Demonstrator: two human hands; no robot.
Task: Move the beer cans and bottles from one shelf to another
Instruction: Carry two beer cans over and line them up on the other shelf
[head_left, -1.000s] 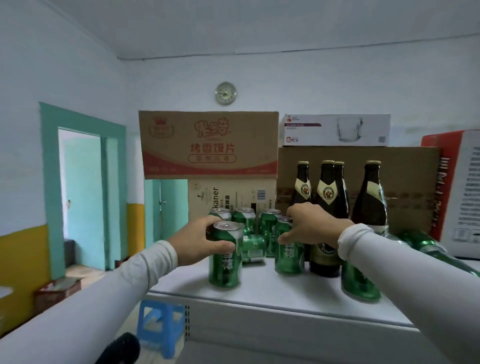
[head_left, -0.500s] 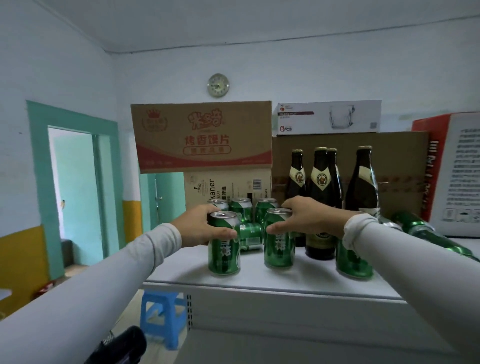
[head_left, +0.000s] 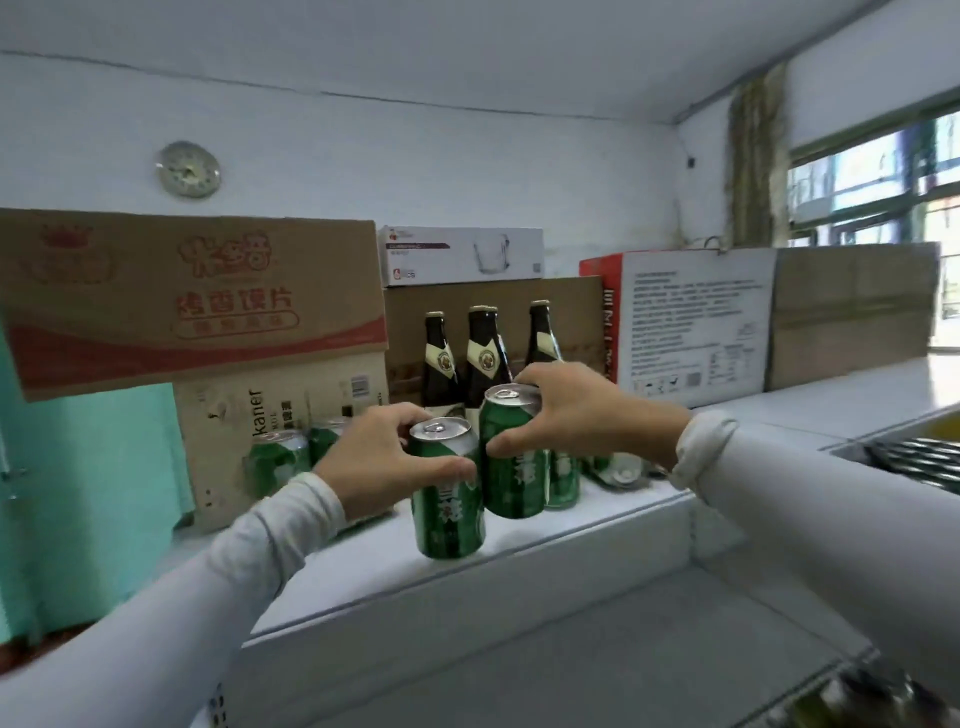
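My left hand (head_left: 387, 462) grips a green beer can (head_left: 448, 512) near its top, at the front edge of the white top shelf (head_left: 597, 525). My right hand (head_left: 576, 410) grips a second green can (head_left: 514, 465) just to the right, held a little higher. Behind them stand three dark beer bottles (head_left: 480, 364) with cream labels. More green cans (head_left: 278, 460) sit at the back left, and another green can (head_left: 563, 475) stands behind the right one. A can (head_left: 618, 470) lies on its side further right.
Cardboard boxes (head_left: 192, 296) line the wall behind the shelf, with a white carton (head_left: 696, 322) and a brown one (head_left: 852, 317) to the right. A lower white shelf (head_left: 597, 660) lies below. Dark can tops (head_left: 914, 462) show in an opening at right. A window (head_left: 883, 182) is at far right.
Both hands have drawn their cans forward to the shelf's front edge, the right can lifted. My view has swung to the right, bringing the window and right-hand boxes into sight.
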